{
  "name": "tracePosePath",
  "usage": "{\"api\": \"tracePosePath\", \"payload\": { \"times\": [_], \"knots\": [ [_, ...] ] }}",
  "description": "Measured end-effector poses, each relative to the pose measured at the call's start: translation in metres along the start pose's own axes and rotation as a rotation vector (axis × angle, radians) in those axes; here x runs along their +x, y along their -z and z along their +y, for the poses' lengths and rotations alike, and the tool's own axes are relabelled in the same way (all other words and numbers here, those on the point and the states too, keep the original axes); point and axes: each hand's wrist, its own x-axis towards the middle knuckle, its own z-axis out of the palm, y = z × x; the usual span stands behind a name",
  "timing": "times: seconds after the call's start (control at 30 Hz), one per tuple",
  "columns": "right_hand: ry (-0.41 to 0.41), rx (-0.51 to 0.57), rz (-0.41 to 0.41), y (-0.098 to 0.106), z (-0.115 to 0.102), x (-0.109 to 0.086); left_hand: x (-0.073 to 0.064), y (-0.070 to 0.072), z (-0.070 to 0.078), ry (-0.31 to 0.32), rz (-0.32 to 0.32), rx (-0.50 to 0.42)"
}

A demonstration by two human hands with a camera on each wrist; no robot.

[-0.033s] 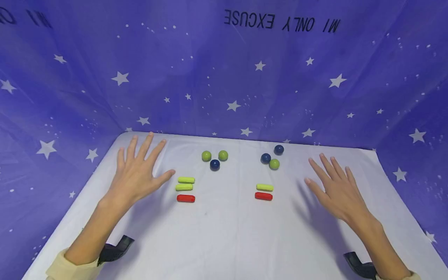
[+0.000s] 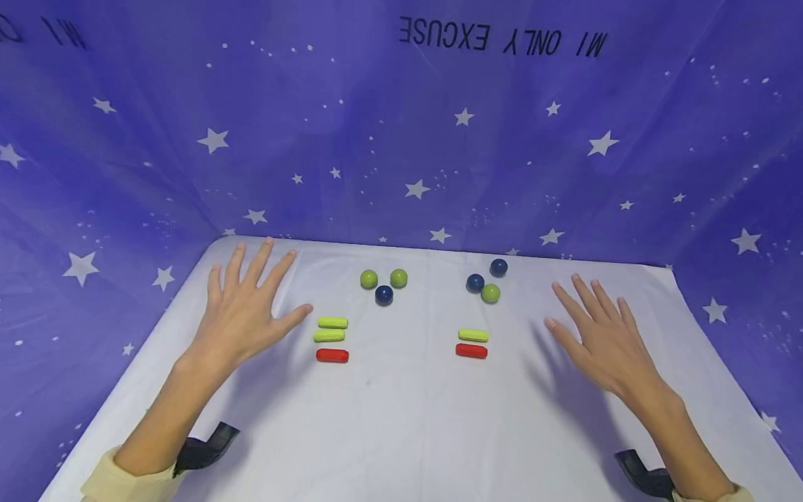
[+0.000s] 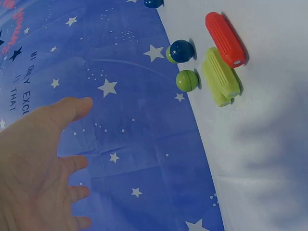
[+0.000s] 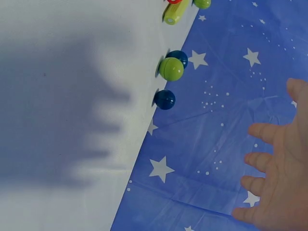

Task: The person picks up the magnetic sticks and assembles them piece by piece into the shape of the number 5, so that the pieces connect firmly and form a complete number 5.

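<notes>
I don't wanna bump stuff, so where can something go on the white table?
Bare: between the left red stick and right red stick, and the table below both in the head view. Crowded: around the left balls, right balls and yellow sticks.

Balls (image 2: 384, 295) are green or navy, sticks (image 2: 332, 355) yellow or red

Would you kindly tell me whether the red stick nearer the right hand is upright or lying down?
Lying down: the head view shows the red stick stretched lengthwise on the white tabletop.
</notes>
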Motion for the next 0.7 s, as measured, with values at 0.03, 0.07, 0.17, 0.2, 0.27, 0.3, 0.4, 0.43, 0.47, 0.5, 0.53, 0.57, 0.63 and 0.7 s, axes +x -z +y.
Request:
{"api": "tracePosePath", "payload": {
  "times": [0.03, 0.07, 0.17, 0.2, 0.27, 0.3, 0.4, 0.43, 0.47, 0.5, 0.53, 0.57, 0.63, 0.7],
  "knots": [
    [-0.003, 0.002, 0.000, 0.000, 0.000, -0.001, 0.000, -0.001, 0.000, -0.002, 0.000, -0.003],
    [-0.006, 0.007, 0.001, 0.001, 0.000, -0.001, 0.001, -0.001, 0.001, -0.004, -0.001, -0.008],
    [-0.017, 0.034, -0.009, 0.001, 0.000, -0.002, 0.000, -0.003, 0.001, -0.008, -0.011, -0.048],
    [-0.018, 0.045, -0.013, 0.001, 0.000, -0.002, 0.000, -0.004, 0.001, -0.010, -0.015, -0.071],
    [-0.016, 0.077, -0.015, 0.000, -0.001, -0.003, -0.001, -0.006, 0.002, -0.018, -0.022, -0.121],
    [-0.018, 0.098, -0.022, 0.000, -0.001, -0.004, -0.001, -0.008, 0.002, -0.023, -0.024, -0.148],
    [-0.031, 0.163, -0.042, 0.000, 0.000, -0.006, -0.001, -0.012, 0.003, -0.040, -0.029, -0.232],
    [-0.038, 0.186, -0.049, 0.000, 0.001, -0.007, 0.000, -0.014, 0.004, -0.042, -0.032, -0.259],
    [-0.044, 0.208, -0.052, -0.001, 0.002, -0.007, 0.001, -0.015, 0.004, -0.044, -0.038, -0.286],
    [-0.050, 0.233, -0.056, -0.002, 0.002, -0.007, 0.003, -0.018, 0.004, -0.046, -0.044, -0.309],
    [-0.052, 0.254, -0.056, -0.003, 0.003, -0.007, 0.005, -0.021, 0.004, -0.048, -0.051, -0.335],
    [-0.053, 0.275, -0.054, -0.004, 0.005, -0.007, 0.006, -0.024, 0.004, -0.049, -0.060, -0.358],
    [-0.049, 0.321, -0.041, -0.008, 0.007, -0.006, 0.010, -0.030, 0.003, -0.058, -0.078, -0.399],
    [-0.054, 0.363, -0.028, -0.012, 0.010, -0.005, 0.015, -0.038, 0.002, -0.073, -0.094, -0.445]
  ]
}}
